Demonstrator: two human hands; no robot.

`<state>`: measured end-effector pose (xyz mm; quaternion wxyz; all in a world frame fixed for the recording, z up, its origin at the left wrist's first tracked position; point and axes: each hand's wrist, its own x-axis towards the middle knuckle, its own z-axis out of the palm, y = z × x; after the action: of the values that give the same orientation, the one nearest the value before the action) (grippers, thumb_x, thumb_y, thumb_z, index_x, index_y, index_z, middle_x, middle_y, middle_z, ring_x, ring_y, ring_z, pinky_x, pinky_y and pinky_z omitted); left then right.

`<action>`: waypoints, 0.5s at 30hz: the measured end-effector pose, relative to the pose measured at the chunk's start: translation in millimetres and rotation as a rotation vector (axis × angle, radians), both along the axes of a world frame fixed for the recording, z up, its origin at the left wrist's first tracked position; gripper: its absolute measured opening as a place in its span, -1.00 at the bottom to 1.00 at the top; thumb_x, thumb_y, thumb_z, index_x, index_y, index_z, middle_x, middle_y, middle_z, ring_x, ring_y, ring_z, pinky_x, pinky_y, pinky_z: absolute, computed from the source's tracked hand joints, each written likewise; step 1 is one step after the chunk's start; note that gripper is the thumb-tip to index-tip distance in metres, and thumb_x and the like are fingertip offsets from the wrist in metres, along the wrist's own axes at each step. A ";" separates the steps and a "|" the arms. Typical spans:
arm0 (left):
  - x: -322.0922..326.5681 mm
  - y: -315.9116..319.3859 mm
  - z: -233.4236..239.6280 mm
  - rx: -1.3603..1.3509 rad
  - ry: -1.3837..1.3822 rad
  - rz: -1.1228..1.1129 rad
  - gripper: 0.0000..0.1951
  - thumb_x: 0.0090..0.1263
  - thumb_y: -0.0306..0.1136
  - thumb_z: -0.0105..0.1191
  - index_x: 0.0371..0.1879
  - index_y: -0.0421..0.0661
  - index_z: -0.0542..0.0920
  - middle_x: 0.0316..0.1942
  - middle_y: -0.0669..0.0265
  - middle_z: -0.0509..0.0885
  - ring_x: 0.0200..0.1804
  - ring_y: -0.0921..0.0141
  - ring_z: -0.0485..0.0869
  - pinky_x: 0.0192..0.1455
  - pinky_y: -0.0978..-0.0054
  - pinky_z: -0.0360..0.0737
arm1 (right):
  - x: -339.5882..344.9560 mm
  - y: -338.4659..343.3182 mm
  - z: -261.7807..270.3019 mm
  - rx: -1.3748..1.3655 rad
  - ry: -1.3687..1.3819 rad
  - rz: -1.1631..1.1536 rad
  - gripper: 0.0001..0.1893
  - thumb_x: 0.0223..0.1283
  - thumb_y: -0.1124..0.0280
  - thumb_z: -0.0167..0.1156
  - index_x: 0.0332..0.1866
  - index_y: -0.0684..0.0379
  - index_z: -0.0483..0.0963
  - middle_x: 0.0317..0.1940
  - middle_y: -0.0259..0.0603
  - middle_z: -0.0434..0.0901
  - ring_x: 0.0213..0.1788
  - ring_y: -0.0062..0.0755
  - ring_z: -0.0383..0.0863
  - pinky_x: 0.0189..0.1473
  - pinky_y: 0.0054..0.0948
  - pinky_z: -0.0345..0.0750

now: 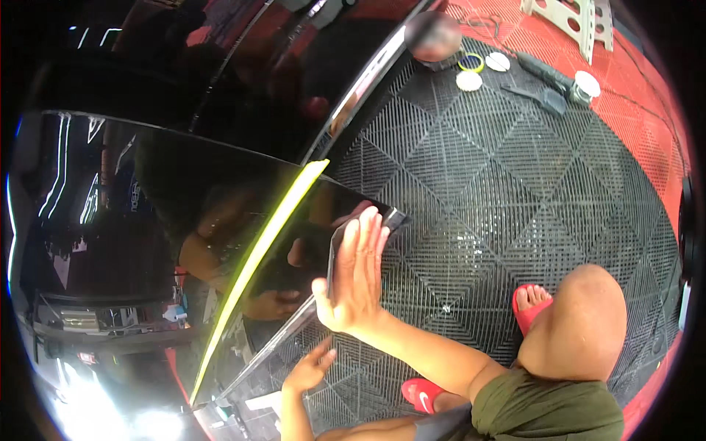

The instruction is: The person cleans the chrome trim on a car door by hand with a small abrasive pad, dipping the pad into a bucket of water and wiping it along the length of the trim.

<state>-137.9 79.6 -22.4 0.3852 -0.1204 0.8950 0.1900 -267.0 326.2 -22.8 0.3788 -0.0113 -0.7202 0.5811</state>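
Note:
Before me is the glossy black body of a car (182, 242), full of reflections. A bright yellow-green strip (259, 251), which looks like masking tape, runs along the panel from the seam towards the lower left. My right hand (358, 270) lies flat at the panel's lower edge, fingers straight and thumb apart. A dark, sharp-edged corner (396, 218) shows beyond its fingertips; whether anything lies beneath the palm is hidden. Lower down, my left hand (310, 368) hangs beside the car, above the floor, with fingers parted and nothing in them.
Black and red grid tiles (491, 182) cover the floor. At the upper right lie a dark power polisher (551, 77) with a white pad, a brush (543, 100), round pads (469, 81) and a yellow-rimmed ring (471, 62). A pale perforated stand (571, 22) is behind them.

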 end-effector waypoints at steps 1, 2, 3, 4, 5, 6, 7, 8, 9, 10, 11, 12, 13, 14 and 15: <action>-1.3 9.8 2.6 -0.049 -0.056 -0.029 -0.31 0.65 0.14 -0.05 0.58 -0.06 0.32 0.54 -0.05 0.40 0.60 0.05 0.33 0.61 0.24 0.28 | -1.1 4.6 11.3 -0.026 0.029 -0.045 -0.10 0.35 0.15 0.11 0.50 0.76 0.01 0.52 0.76 -0.03 0.60 0.77 -0.08 0.54 0.53 -0.14; -7.0 16.9 1.4 -0.062 -0.101 -0.017 -0.29 0.64 0.17 -0.06 0.60 -0.04 0.30 0.54 -0.08 0.39 0.59 0.02 0.33 0.60 0.23 0.29 | -9.1 11.1 20.7 0.031 0.100 -0.038 -0.10 0.34 0.14 0.11 0.52 0.73 0.01 0.54 0.73 -0.05 0.61 0.71 -0.08 0.56 0.49 -0.14; -10.7 25.0 2.4 -0.056 -0.100 -0.010 -0.29 0.64 0.17 -0.06 0.60 -0.04 0.30 0.54 -0.08 0.39 0.59 0.02 0.33 0.60 0.23 0.29 | -17.4 21.8 32.9 0.078 0.167 -0.022 -0.09 0.33 0.13 0.11 0.53 0.70 0.01 0.56 0.70 -0.07 0.63 0.66 -0.08 0.58 0.46 -0.14; -11.6 28.4 7.9 -0.018 -0.069 -0.049 -0.29 0.64 0.17 -0.06 0.60 -0.03 0.29 0.54 -0.08 0.39 0.58 0.02 0.34 0.60 0.22 0.30 | -24.1 29.6 45.4 0.145 0.174 -0.065 -0.08 0.34 0.06 0.08 0.56 0.64 0.02 0.58 0.63 -0.06 0.65 0.57 -0.04 0.60 0.40 -0.14; -6.8 29.5 11.7 0.020 -0.039 -0.089 -0.29 0.64 0.18 -0.06 0.61 -0.02 0.29 0.54 -0.08 0.38 0.58 0.02 0.36 0.60 0.21 0.30 | -25.3 36.3 36.4 0.189 0.203 -0.009 -0.09 0.34 0.05 0.08 0.57 0.60 0.04 0.58 0.61 -0.02 0.64 0.57 -0.02 0.60 0.39 -0.16; 1.3 19.8 9.3 0.088 -0.030 -0.041 -0.29 0.64 0.16 -0.03 0.61 -0.03 0.28 0.54 -0.08 0.38 0.57 0.05 0.38 0.58 0.23 0.32 | -20.5 32.3 21.7 0.167 0.187 0.018 -0.08 0.40 0.00 0.02 0.59 0.60 -0.03 0.60 0.61 -0.10 0.65 0.60 -0.15 0.60 0.40 -0.27; 4.9 14.6 4.0 0.090 -0.011 -0.049 -0.29 0.64 0.16 -0.03 0.61 -0.03 0.28 0.54 -0.08 0.38 0.57 0.05 0.38 0.58 0.23 0.32 | -21.7 27.7 -0.6 0.157 0.179 0.038 -0.06 0.46 -0.04 -0.05 0.61 0.59 -0.10 0.61 0.60 -0.19 0.66 0.64 -0.29 0.60 0.42 -0.38; 10.1 8.3 -1.0 0.149 0.015 -0.016 -0.29 0.64 0.15 -0.02 0.61 -0.04 0.28 0.55 -0.07 0.38 0.57 0.06 0.38 0.58 0.23 0.32 | -19.8 19.7 -15.0 0.148 0.168 0.025 -0.05 0.46 -0.05 -0.06 0.62 0.58 -0.15 0.61 0.62 -0.23 0.67 0.62 -0.35 0.59 0.41 -0.45; 8.2 7.6 -6.5 0.213 0.046 0.018 -0.29 0.63 0.14 -0.01 0.61 -0.05 0.28 0.55 -0.06 0.38 0.56 0.06 0.39 0.58 0.23 0.33 | -19.2 15.6 -15.9 0.094 0.185 0.037 -0.05 0.47 -0.04 -0.09 0.62 0.58 -0.17 0.61 0.63 -0.24 0.67 0.62 -0.35 0.58 0.43 -0.45; 4.9 19.3 3.0 0.126 -0.011 0.035 -0.27 0.64 0.15 -0.03 0.62 -0.05 0.25 0.55 -0.06 0.38 0.57 0.06 0.37 0.59 0.23 0.32 | -23.5 19.0 -3.9 0.082 0.210 0.042 -0.07 0.47 -0.03 -0.10 0.62 0.59 -0.17 0.61 0.64 -0.24 0.67 0.63 -0.34 0.58 0.43 -0.45; -6.6 22.5 0.7 0.134 -0.002 0.033 -0.27 0.64 0.15 -0.03 0.62 -0.05 0.25 0.55 -0.06 0.38 0.57 0.06 0.37 0.59 0.23 0.32 | -29.2 23.1 8.3 0.071 0.233 0.048 -0.08 0.47 -0.01 -0.12 0.61 0.60 -0.16 0.61 0.65 -0.25 0.67 0.63 -0.34 0.58 0.43 -0.45; -9.8 24.1 4.5 0.051 -0.001 -0.028 -0.27 0.64 0.16 -0.04 0.63 -0.03 0.23 0.54 -0.07 0.38 0.57 0.06 0.38 0.59 0.23 0.31 | -36.5 31.1 21.3 0.162 0.250 -0.019 -0.07 0.49 -0.07 -0.13 0.60 0.61 -0.11 0.60 0.65 -0.22 0.66 0.64 -0.30 0.58 0.45 -0.42; -4.1 20.4 12.8 -0.035 -0.013 -0.090 -0.27 0.65 0.16 -0.06 0.64 -0.02 0.21 0.54 -0.08 0.39 0.56 0.06 0.39 0.60 0.23 0.31 | -35.7 35.1 28.3 0.168 0.258 -0.016 -0.09 0.49 -0.07 -0.13 0.58 0.62 -0.05 0.59 0.66 -0.16 0.65 0.66 -0.23 0.58 0.45 -0.38; 5.3 9.0 4.1 0.050 0.045 -0.096 -0.27 0.64 0.17 -0.06 0.64 -0.02 0.22 0.52 -0.11 0.40 0.56 0.05 0.40 0.60 0.23 0.30 | -24.7 34.3 22.1 0.206 0.225 -0.003 -0.10 0.49 -0.06 -0.13 0.58 0.62 -0.03 0.58 0.67 -0.14 0.64 0.67 -0.20 0.58 0.46 -0.36; 6.9 7.3 3.8 0.050 0.062 -0.102 -0.27 0.64 0.17 -0.06 0.64 -0.02 0.22 0.52 -0.11 0.40 0.56 0.05 0.40 0.60 0.23 0.30 | -25.3 34.3 9.8 0.250 0.217 -0.005 -0.11 0.49 -0.05 -0.12 0.57 0.63 -0.01 0.57 0.68 -0.11 0.64 0.68 -0.16 0.58 0.46 -0.33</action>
<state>-131.0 86.9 -18.5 0.3694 -0.0590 0.9064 0.1960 -292.4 360.5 -13.0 0.4543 0.0970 -0.7418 0.4837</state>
